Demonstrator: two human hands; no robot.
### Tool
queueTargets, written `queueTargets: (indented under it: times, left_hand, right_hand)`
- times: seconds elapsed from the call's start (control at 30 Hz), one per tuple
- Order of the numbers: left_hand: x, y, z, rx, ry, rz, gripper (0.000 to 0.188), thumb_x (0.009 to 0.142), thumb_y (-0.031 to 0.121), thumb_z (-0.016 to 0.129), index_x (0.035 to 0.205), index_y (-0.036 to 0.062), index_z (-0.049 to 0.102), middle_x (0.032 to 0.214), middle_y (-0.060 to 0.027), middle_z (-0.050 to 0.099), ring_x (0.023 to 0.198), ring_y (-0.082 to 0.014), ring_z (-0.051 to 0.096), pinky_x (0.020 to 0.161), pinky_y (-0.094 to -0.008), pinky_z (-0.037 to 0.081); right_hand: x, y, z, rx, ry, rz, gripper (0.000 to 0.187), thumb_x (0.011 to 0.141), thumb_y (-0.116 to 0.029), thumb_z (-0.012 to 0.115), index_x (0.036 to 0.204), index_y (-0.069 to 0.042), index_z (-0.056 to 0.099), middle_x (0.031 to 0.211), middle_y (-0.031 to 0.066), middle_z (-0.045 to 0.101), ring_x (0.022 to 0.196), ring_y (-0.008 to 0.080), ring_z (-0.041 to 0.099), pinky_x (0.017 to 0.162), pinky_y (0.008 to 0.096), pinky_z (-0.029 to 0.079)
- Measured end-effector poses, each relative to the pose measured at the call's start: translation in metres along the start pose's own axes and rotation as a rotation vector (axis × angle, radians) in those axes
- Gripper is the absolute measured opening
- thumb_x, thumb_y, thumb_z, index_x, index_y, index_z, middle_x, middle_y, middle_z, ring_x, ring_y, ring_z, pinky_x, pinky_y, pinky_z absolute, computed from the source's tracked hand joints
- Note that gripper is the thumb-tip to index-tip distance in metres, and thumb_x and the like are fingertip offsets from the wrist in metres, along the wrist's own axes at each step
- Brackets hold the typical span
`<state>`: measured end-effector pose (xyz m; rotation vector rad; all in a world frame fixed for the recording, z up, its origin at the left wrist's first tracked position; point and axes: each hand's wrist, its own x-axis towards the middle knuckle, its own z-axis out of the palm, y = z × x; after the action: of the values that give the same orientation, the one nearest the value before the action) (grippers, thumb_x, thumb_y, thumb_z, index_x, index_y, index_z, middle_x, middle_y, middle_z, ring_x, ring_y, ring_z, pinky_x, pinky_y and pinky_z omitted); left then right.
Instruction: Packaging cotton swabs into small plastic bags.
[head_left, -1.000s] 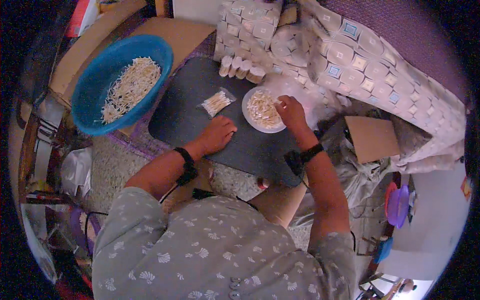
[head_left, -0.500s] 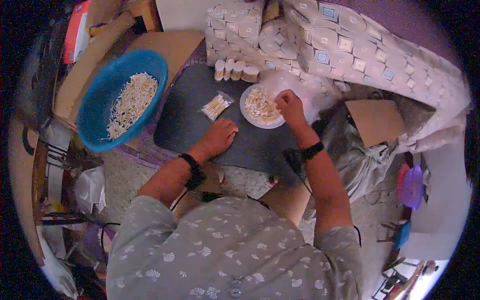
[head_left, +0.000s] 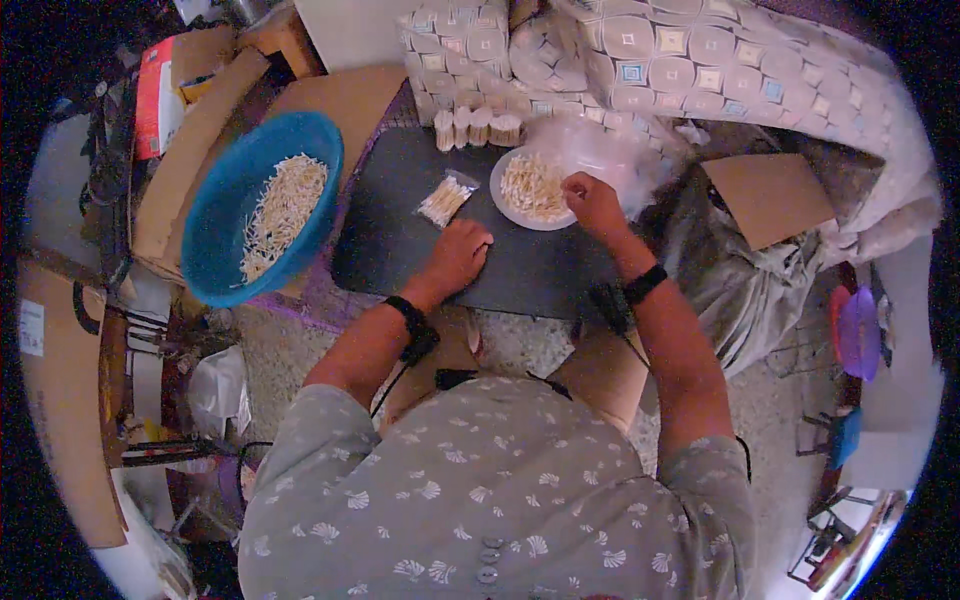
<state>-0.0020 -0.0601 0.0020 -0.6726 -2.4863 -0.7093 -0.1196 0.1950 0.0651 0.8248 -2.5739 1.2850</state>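
Note:
My right hand (head_left: 596, 205) is at the right rim of a white bowl (head_left: 547, 224), its fingers pinched together. What they hold, if anything, is too small to make out. Loose cotton swabs (head_left: 532, 187) fill the bowl. Resting on a dark grey board (head_left: 390, 255), my left hand (head_left: 461, 256) is loosely closed, with no object showing in it. Just beyond it lies a clear plastic packet of cotton swabs (head_left: 445, 200). Several tied bundles of swabs (head_left: 478, 128) stand in a row at the board's far edge.
To the left, a blue basin (head_left: 215, 235) holds a heap of loose swabs and leans on cardboard (head_left: 165, 190). Clear plastic bags (head_left: 600, 150) lie behind the bowl. A patterned covered cushion (head_left: 690, 80) borders the far side. On the right, a cardboard piece (head_left: 770, 198) tops a grey sack (head_left: 735, 300).
The view has shifted, so the whole scene sits a little farther right. My right hand has drawn slightly back from above the swabs to the bowl's rim. My left hand stays on the board.

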Motion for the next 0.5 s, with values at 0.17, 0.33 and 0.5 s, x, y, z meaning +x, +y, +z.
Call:
queueTargets:
  times: [0.17, 0.33, 0.5]
  left_hand:
    - [0.001, -0.001, 0.000, -0.010, -0.008, 0.005, 0.015, 0.077, 0.007, 0.059, 0.091, 0.0059, 0.056, 0.095, -0.0123, 0.056, 0.092, -0.0337, 0.051, 0.082, -0.0432, 0.042]
    - [0.001, 0.004, -0.004, -0.060, -0.012, -0.022, 0.013, 0.078, 0.006, 0.058, 0.090, 0.0055, 0.055, 0.094, -0.0127, 0.056, 0.092, -0.0345, 0.051, 0.082, -0.0436, 0.043]
    - [0.007, 0.007, -0.006, -0.039, -0.038, -0.020, 0.012, 0.078, 0.006, 0.058, 0.090, 0.0051, 0.056, 0.093, -0.0138, 0.057, 0.091, -0.0356, 0.051, 0.081, -0.0442, 0.043]
  right_hand:
    - [0.002, -0.005, -0.002, -0.350, -0.152, -0.117, 0.022, 0.080, -0.022, 0.054, 0.089, -0.003, 0.060, 0.087, 0.0174, 0.062, 0.080, 0.0373, 0.060, 0.074, 0.0445, 0.050]
    - [0.008, -0.011, 0.016, -0.635, -0.217, -0.135, 0.024, 0.081, -0.022, 0.050, 0.092, -0.004, 0.062, 0.086, 0.0185, 0.062, 0.080, 0.0361, 0.061, 0.071, 0.0465, 0.051]
    - [0.015, -0.019, 0.013, -0.617, -0.265, 0.064, 0.024, 0.084, -0.021, 0.048, 0.091, -0.002, 0.061, 0.090, 0.0194, 0.063, 0.082, 0.0343, 0.064, 0.070, 0.0473, 0.051]
